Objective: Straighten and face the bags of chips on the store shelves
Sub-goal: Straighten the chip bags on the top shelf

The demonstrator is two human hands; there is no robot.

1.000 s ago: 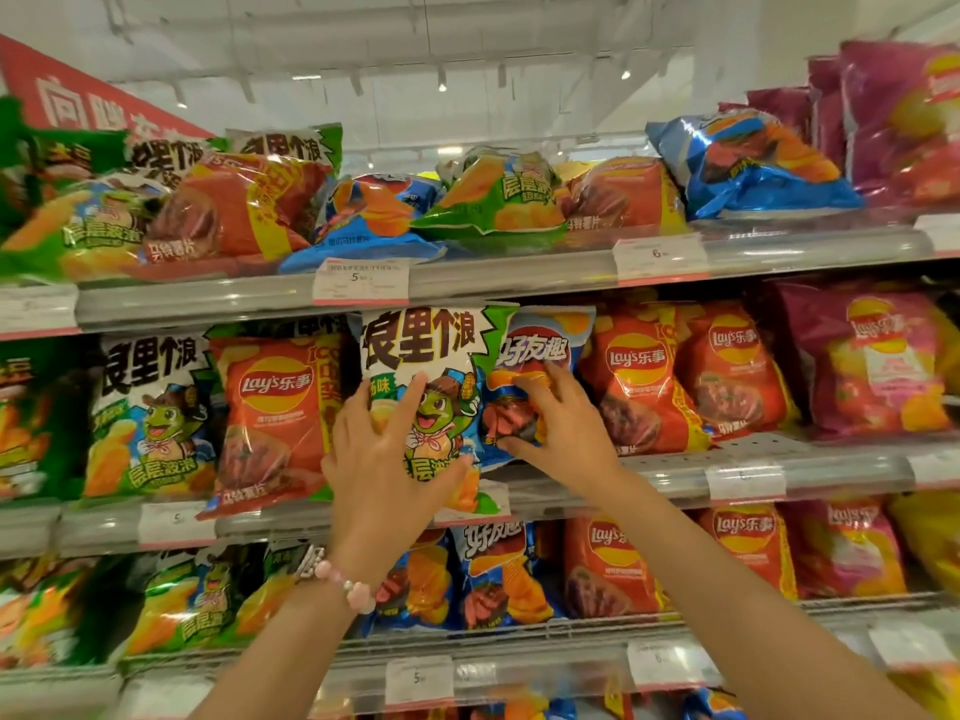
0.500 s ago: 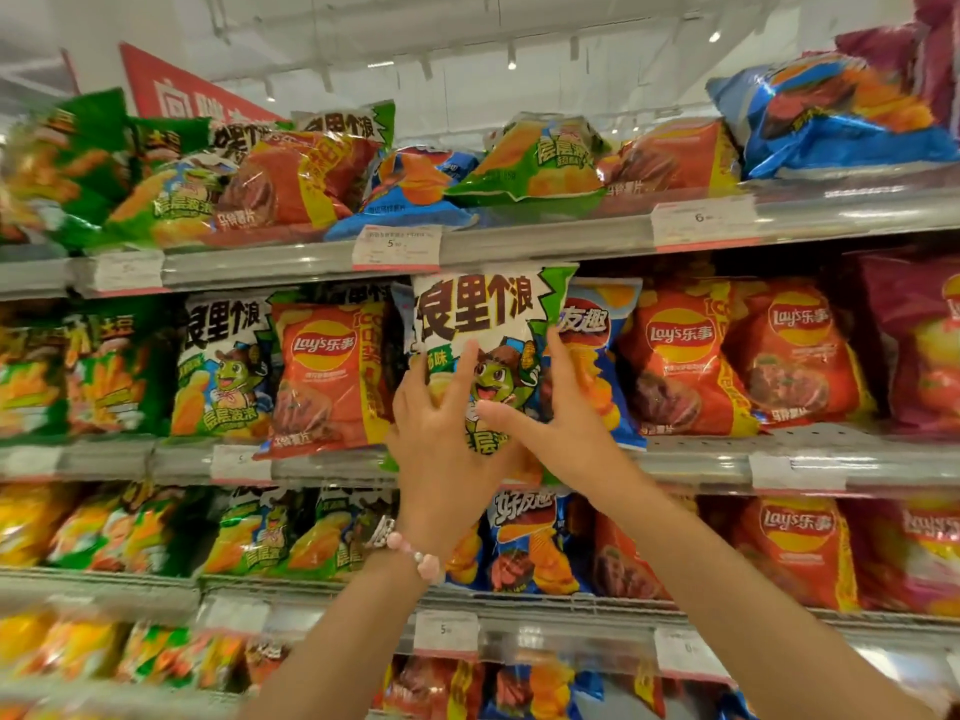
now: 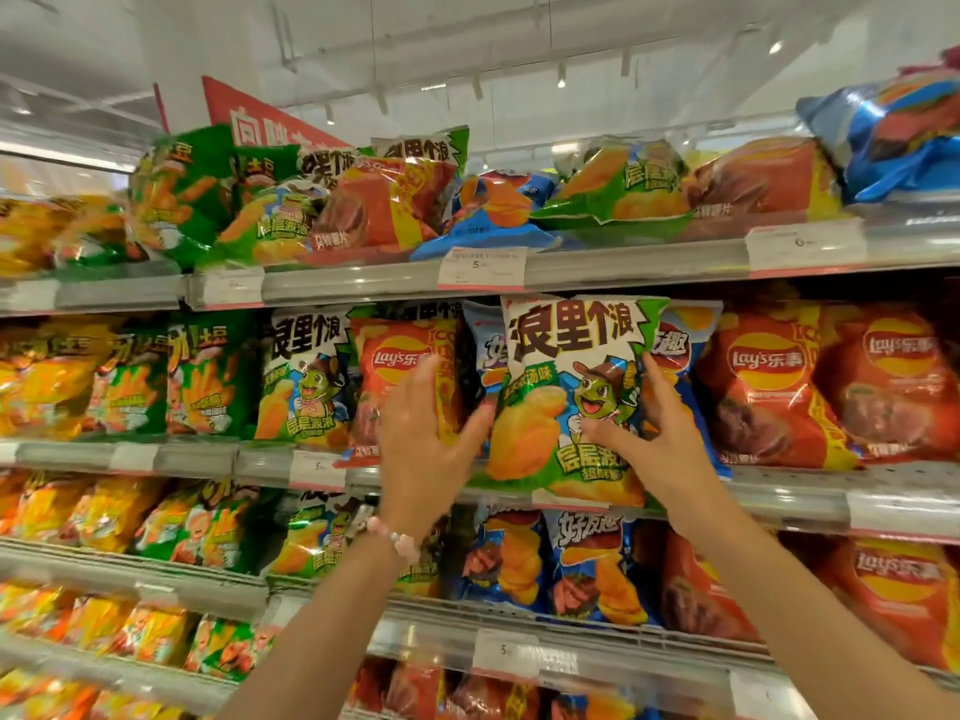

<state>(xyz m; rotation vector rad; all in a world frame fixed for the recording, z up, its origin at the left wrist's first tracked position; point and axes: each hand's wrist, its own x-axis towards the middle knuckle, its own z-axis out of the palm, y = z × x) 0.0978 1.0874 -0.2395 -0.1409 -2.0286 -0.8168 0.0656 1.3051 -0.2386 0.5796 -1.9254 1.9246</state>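
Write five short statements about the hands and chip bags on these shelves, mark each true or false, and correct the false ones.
1. The right hand has its grip on the green frog bag. True.
2. The left hand is clenched in a fist. False: it is open, fingers spread.
3. A beaded bracelet sits on the left wrist. True.
4. The frog bag lies flat on its back. False: it stands upright, facing out.
5. The red Lay's bag is right of the frog bag. False: it is left of it.
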